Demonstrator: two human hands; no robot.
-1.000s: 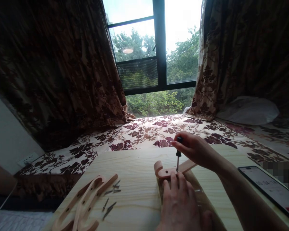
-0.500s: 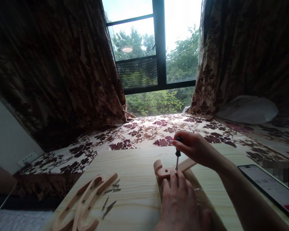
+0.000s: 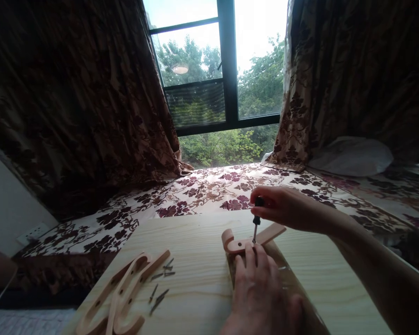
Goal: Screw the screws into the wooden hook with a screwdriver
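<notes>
My right hand (image 3: 277,207) is closed round the black handle of a screwdriver (image 3: 257,219), held upright. Its metal shaft reaches down to a hole area on a pale wooden hook (image 3: 238,244), where a small screw head seems to be. The hook has a curled end at the left and a straight arm slanting up right. It lies across a brown wooden board (image 3: 282,267). My left hand (image 3: 254,288) rests on that board, its fingertips pressing the hook beside the screwdriver tip. What lies under those fingertips is hidden.
More wooden hooks (image 3: 125,293) lie at the left of the pale wooden tabletop (image 3: 195,232), beside several loose screws (image 3: 158,301). Behind are a flowered cloth (image 3: 209,190), curtains (image 3: 118,116) and a window (image 3: 232,60). A white bag (image 3: 352,156) lies at the right.
The view has shifted slightly. My right wrist has turned and my forearm now lies further right, covering the phone. The screwdriver stays upright at the same spot on the hook.
</notes>
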